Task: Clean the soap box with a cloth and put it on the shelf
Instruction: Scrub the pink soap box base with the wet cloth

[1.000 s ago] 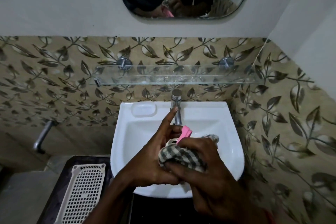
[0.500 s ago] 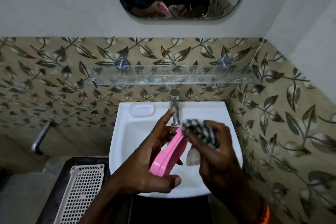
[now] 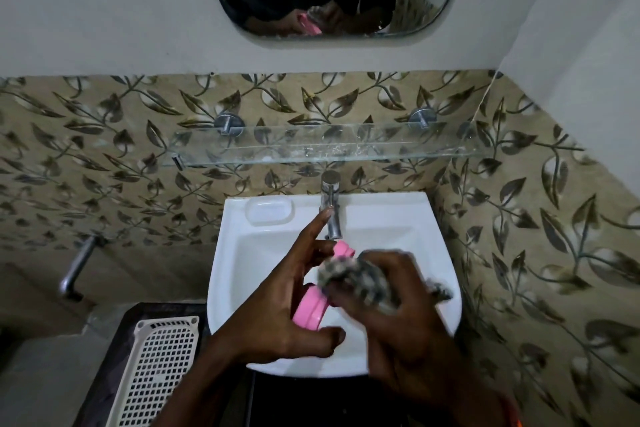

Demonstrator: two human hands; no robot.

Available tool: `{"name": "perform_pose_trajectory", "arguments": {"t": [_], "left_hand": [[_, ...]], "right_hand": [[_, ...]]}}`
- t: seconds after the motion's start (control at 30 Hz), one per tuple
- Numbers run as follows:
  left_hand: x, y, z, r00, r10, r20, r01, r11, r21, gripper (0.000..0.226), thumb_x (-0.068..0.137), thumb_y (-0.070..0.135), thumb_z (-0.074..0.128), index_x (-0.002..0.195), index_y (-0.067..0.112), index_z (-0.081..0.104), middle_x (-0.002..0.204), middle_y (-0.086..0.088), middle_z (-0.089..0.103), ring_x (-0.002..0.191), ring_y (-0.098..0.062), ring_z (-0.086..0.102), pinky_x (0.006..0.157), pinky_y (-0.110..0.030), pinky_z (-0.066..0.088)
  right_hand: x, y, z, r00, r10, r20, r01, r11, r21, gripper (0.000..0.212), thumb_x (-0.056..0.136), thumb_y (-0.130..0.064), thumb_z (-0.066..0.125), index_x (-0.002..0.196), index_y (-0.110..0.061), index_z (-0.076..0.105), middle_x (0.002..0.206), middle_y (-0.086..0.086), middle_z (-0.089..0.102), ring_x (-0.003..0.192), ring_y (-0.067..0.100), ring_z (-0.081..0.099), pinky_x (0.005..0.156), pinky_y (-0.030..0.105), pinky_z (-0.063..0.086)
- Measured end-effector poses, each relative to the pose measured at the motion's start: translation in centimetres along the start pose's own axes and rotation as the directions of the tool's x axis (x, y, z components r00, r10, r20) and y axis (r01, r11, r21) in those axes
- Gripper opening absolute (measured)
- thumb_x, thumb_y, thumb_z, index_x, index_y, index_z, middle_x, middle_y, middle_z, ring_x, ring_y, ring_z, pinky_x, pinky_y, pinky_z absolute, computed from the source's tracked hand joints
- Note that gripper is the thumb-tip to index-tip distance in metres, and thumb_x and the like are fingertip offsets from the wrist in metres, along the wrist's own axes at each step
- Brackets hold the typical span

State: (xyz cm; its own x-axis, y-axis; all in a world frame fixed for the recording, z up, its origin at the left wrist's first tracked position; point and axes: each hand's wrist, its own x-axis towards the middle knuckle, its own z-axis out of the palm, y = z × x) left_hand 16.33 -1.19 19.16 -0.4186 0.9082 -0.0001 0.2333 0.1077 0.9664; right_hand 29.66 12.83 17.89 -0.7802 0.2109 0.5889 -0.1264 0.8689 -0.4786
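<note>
Two hands of mine meet over the white ceramic washbasin [image 3: 242,253], and this head view is the only one I have. My left hand [image 3: 277,302] pinches the pink oval plastic soap box [image 3: 310,308] by its edges, thumb under the near end and fingers along the far side, with the forefinger sticking out straight toward the chrome tap [image 3: 330,204]. My right hand [image 3: 398,315] is closed around a bunched grey-and-white checked cloth [image 3: 360,279] and presses it against the box's face; that hand is blurred, so I cannot tell exactly where its fingers lie.

I judge the soap box to be light, stiff and thin-walled, and probably slick if it is wet, so the rim is the place to hold it: opposite ends, thumb against fingers, leaving the broad face free for wiping. The cloth is soft and will mould into the box's hollow.

Above the tap hangs the clear glass wall shelf [image 3: 329,149] on two round metal mounts, bare as far as I can see. A glass shelf calls for setting the box down flat and gently. Off to the lower left lies a cream perforated plastic tray [image 3: 152,367].
</note>
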Motion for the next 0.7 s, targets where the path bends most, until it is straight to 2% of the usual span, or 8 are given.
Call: {"name": "perform_pose_trajectory", "arguments": {"t": [0.03, 0.1, 0.23, 0.33, 0.43, 0.53, 0.63, 0.7], "left_hand": [[0.0, 0.0, -0.1, 1.0, -0.005, -0.001, 0.005, 1.0, -0.009, 0.128, 0.06, -0.016, 0.077, 0.162, 0.026, 0.011, 0.134, -0.01, 0.056, 0.125, -0.014, 0.06, 0.094, -0.017, 0.048], [0.1, -0.3, -0.1, 1.0, 0.003, -0.008, -0.003, 1.0, -0.005, 0.128, 0.058, -0.014, 0.076, 0.163, 0.023, 0.012, 0.138, -0.011, 0.054, 0.134, -0.015, 0.055, 0.097, -0.018, 0.047], [0.3, 0.1, 0.3, 1.0, -0.006, -0.002, 0.006, 1.0, 0.024, 0.124, 0.065, -0.005, 0.081, 0.164, 0.028, 0.014, 0.142, -0.01, 0.056, 0.119, -0.025, 0.065, 0.092, -0.03, 0.056], [1.0, 0.1, 0.4, 1.0, 0.0, -0.016, 0.0, 1.0, 0.03, 0.11, 0.075, -0.004, 0.083, 0.161, 0.023, 0.022, 0.149, -0.008, 0.054, 0.135, -0.033, 0.056, 0.085, -0.007, 0.048], [0.5, 0.5, 0.3, 1.0, -0.025, -0.005, 0.025, 0.992, 0.124, 0.121, 0.076, -0.011, 0.084, 0.152, 0.061, 0.023, 0.149, 0.012, 0.049, 0.137, -0.003, 0.053, 0.103, -0.01, 0.047], [-1.0, -1.2, 0.2, 1.0, -0.019, 0.011, 0.017, 0.993, 0.113, 0.126, 0.067, -0.013, 0.081, 0.163, 0.032, 0.015, 0.142, -0.006, 0.058, 0.117, -0.017, 0.065, 0.093, -0.029, 0.056], [0.5, 0.0, 0.5, 0.998, 0.064, 0.024, -0.065, 0.996, 0.061, 0.118, 0.071, -0.012, 0.081, 0.163, 0.021, 0.015, 0.144, -0.011, 0.057, 0.118, -0.022, 0.066, 0.09, -0.02, 0.053], [1.3, 1.3, 0.2, 0.999, 0.047, -0.022, -0.045, 0.994, 0.098, 0.095, 0.083, 0.011, 0.077, 0.16, 0.008, 0.021, 0.147, -0.012, 0.057, 0.11, -0.017, 0.066, 0.08, -0.006, 0.05]], "right_hand": [[-0.6, -0.9, 0.2, 0.998, -0.032, 0.059, 0.033, 0.999, -0.023, 0.028, 0.082, -0.061, 0.076, 0.107, -0.061, 0.064, 0.11, -0.032, 0.064, 0.102, -0.002, 0.067, 0.08, 0.006, 0.051], [-0.7, -1.0, -0.3, 0.993, -0.062, 0.103, 0.056, 0.997, 0.056, 0.025, 0.082, -0.053, 0.08, 0.103, -0.058, 0.068, 0.107, -0.033, 0.067, 0.101, -0.012, 0.064, 0.082, 0.002, 0.049], [1.1, 0.3, -2.3, 0.997, -0.036, -0.071, 0.042, 0.996, 0.084, 0.031, 0.091, 0.001, 0.052, 0.104, -0.008, 0.079, 0.116, 0.005, 0.062, 0.111, 0.009, 0.063, 0.088, 0.019, 0.049], [0.9, -1.2, -1.9, 0.997, -0.082, -0.009, 0.081, 0.964, 0.252, 0.029, 0.09, 0.01, 0.055, 0.101, -0.006, 0.077, 0.12, 0.008, 0.061, 0.111, 0.022, 0.065, 0.09, 0.03, 0.05], [0.7, -0.5, -1.6, 0.997, -0.077, 0.007, 0.072, 0.953, 0.294, 0.025, 0.091, 0.006, 0.053, 0.1, -0.002, 0.075, 0.118, 0.012, 0.062, 0.11, 0.025, 0.064, 0.091, 0.03, 0.049], [1.7, 1.2, -1.8, 0.997, 0.057, -0.046, -0.047, 0.979, 0.198, 0.027, 0.087, 0.013, 0.052, 0.093, 0.0, 0.075, 0.111, 0.009, 0.062, 0.106, 0.019, 0.064, 0.086, 0.025, 0.048], [0.8, -0.3, -1.4, 1.0, 0.003, -0.019, 0.003, 0.951, 0.308, 0.024, 0.094, 0.002, 0.052, 0.095, -0.005, 0.075, 0.115, 0.008, 0.061, 0.107, 0.023, 0.065, 0.088, 0.028, 0.048], [0.3, -1.1, -1.2, 0.997, -0.077, -0.006, 0.074, 0.936, 0.345, 0.022, 0.096, -0.001, 0.053, 0.098, -0.008, 0.074, 0.118, 0.009, 0.062, 0.108, 0.026, 0.065, 0.091, 0.032, 0.049]]}}
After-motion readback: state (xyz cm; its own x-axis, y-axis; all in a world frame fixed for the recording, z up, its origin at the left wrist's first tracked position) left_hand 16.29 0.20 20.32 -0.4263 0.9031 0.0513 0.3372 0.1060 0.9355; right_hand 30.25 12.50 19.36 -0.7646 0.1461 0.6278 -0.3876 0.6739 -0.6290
